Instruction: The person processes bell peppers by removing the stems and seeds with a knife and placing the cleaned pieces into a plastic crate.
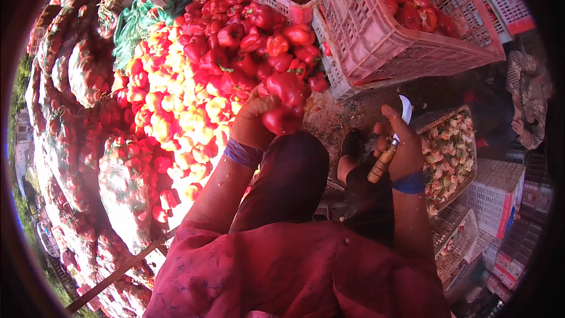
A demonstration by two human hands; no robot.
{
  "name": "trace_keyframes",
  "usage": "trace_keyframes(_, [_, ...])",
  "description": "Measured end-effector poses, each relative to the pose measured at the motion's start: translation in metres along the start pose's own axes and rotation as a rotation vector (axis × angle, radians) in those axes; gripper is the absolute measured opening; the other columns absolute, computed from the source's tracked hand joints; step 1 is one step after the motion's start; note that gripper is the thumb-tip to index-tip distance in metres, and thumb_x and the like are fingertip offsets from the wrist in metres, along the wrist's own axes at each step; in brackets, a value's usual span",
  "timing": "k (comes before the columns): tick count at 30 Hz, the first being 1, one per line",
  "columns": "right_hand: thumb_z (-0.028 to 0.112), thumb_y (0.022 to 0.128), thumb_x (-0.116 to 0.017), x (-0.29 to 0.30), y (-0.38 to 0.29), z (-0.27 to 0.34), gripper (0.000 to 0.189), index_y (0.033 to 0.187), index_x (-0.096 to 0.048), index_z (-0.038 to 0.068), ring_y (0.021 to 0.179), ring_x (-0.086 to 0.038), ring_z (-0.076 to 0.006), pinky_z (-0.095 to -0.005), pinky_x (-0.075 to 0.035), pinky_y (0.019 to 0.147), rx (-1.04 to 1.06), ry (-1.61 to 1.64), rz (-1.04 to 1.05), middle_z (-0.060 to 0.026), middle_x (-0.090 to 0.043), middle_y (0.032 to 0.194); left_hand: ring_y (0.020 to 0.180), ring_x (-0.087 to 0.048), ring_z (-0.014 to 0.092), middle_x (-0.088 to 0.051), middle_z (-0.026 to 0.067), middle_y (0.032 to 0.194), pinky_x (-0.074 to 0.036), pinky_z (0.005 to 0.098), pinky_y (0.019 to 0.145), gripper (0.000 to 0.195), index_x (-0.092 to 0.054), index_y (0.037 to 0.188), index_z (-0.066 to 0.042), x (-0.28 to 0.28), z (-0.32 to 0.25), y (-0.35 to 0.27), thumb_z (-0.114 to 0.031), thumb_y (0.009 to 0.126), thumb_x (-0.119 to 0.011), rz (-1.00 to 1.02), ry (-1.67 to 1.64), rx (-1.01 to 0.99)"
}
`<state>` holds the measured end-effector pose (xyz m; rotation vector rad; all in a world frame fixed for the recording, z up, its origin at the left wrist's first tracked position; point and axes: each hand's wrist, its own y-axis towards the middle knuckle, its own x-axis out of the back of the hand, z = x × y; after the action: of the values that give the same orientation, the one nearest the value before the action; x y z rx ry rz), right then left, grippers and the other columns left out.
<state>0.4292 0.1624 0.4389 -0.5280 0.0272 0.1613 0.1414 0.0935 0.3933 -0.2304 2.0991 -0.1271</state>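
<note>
My left hand (256, 121), gloved with a blue band at the wrist, grips a red bell pepper (284, 117) above my knee. Another red pepper (287, 88) sits against it; whether the hand holds that one too I cannot tell. A curved knife (394, 143) with a wooden handle is in my right hand (404, 150), its hooked blade pointing up and away from me. Just beyond my left hand spreads a large heap of red bell peppers (234, 53), its left part glaring in sunlight.
A tilted pink plastic crate (366, 48) holds cut red peppers. Behind the heap, another crate (282, 2) contains pepper scraps. At right, pepper cores fill a tray (474, 141) near stacked crates (490, 190); a person (527, 97) sits beyond. Full mesh sacks (126, 185) line the left.
</note>
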Motion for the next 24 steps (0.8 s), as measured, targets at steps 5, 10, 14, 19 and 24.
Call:
trace_keyframes(5, [0.044, 0.1, -0.053, -0.001, -0.025, 0.009, 0.058, 0.135, -0.057, -0.002, 0.059, -0.053, -0.009, -0.0258, -0.046, 0.053, 0.129, 0.051, 0.042, -0.0053, -0.065, 0.086, 0.114, -0.063, 0.031, -0.063, 0.0163, 0.127, -0.051, 0.0435, 0.101, 0.066, -0.05, 0.137, 0.001, -0.071, 0.042, 0.034, -0.019, 0.08, -0.077, 0.18, 0.092, 0.031])
trace_keyframes(10, [0.028, 0.098, -0.066, 0.019, -0.038, 0.022, 0.047, 0.135, -0.058, 0.001, 0.065, -0.057, -0.0088, -0.0251, -0.047, 0.057, 0.295, -0.013, -0.016, -0.0034, -0.067, 0.09, 0.112, -0.064, 0.03, -0.065, 0.0154, 0.124, -0.05, 0.0423, 0.101, 0.058, -0.052, 0.136, 0.001, -0.121, 0.079, 0.044, -0.021, 0.087, -0.073, 0.272, -0.067, 0.311])
trace_keyframes(14, [0.02, 0.09, -0.075, 0.032, -0.032, 0.018, 0.048, 0.132, -0.06, 0.001, 0.099, -0.063, -0.0124, -0.0309, -0.051, 0.089, 0.514, -0.153, -0.074, -0.0072, -0.07, 0.109, 0.114, -0.062, 0.024, -0.063, 0.0116, 0.127, -0.047, 0.037, 0.103, 0.061, -0.051, 0.138, 0.001, -0.129, 0.103, 0.056, -0.019, 0.087, -0.077, 0.387, 0.231, 0.17])
trace_keyframes(19, [0.021, 0.084, -0.078, 0.031, -0.017, 0.013, 0.033, 0.111, -0.068, 0.004, 0.089, -0.067, -0.0204, -0.0342, -0.053, 0.079, 0.734, -0.34, -0.272, -0.0102, -0.069, 0.095, 0.115, -0.057, 0.017, -0.059, 0.0077, 0.128, -0.048, 0.0332, 0.101, 0.08, -0.042, 0.142, -0.001, -0.14, 0.105, 0.058, -0.026, 0.08, -0.086, 0.391, 0.613, -0.089])
trace_keyframes(24, [0.025, 0.079, -0.08, 0.014, -0.005, 0.02, 0.031, 0.102, -0.069, 0.008, 0.085, -0.066, -0.0356, -0.0427, -0.054, 0.073, 0.821, -0.675, -0.347, -0.014, -0.068, 0.093, 0.111, -0.058, 0.018, -0.059, 0.0061, 0.124, -0.051, 0.0321, 0.093, 0.091, -0.039, 0.141, -0.006, -0.115, 0.118, 0.073, -0.04, 0.074, -0.089, 0.361, 0.683, -0.018])
